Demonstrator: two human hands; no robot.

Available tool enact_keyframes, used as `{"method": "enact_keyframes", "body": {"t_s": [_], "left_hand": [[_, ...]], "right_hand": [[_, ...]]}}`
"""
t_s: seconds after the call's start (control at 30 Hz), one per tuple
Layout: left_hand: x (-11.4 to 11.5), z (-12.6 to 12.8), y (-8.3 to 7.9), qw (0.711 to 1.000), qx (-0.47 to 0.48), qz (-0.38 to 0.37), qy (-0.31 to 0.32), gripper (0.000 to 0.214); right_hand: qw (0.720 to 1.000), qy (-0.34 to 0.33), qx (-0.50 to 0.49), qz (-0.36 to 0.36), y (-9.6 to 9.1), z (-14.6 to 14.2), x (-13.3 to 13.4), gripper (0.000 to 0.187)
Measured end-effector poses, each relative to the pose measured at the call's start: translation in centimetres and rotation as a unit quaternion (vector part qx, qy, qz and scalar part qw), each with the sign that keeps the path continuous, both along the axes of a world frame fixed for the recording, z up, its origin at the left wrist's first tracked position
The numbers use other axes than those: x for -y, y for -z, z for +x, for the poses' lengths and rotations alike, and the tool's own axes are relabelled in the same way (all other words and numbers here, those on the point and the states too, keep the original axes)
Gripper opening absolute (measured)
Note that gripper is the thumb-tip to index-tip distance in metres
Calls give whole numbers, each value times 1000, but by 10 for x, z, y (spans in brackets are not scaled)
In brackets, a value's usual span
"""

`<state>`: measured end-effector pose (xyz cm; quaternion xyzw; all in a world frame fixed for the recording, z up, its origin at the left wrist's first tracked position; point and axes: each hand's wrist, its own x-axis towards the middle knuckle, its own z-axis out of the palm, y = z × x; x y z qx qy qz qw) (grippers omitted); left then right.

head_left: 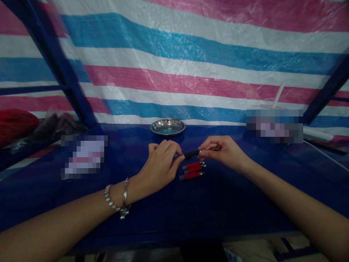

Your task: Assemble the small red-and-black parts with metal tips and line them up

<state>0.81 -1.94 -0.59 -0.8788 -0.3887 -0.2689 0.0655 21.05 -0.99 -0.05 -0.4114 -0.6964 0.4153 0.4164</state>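
A pen with a black middle [192,154] spans the gap between my two hands, a little above the blue table. One end is pinched in the fingers of my left hand [165,160]; the other end is between the thumb and fingers of my right hand [222,151]. Both ends are partly hidden by fingertips. Just below it, three red pens [192,176] with clear ends and silvery clips lie side by side on the table. A bangle and a beaded bracelet circle my left wrist.
A shallow metal dish [168,127] stands at the table's [152,225] back edge. Blurred-out items sit at the left and back right, with a white cable [327,154] on the right. Behind hangs a striped plastic sheet [191,83] between blue metal posts.
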Motion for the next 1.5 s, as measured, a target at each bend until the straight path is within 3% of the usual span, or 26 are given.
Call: {"method": "enact_keyframes", "body": {"t_s": [0.53,1.13,1.5], "left_hand": [[1,2,-4,999,12,-45,25,5],[2,0,-2,999,12,-14,36,1],[1,1,-1,999,8,-16,35,1]], "right_hand": [[1000,-2,-20,21,-1,1,0,16],[998,-46,-4,-34,-3,4,0,11],[997,-71,17,-32,-4,5,1,11]]}}
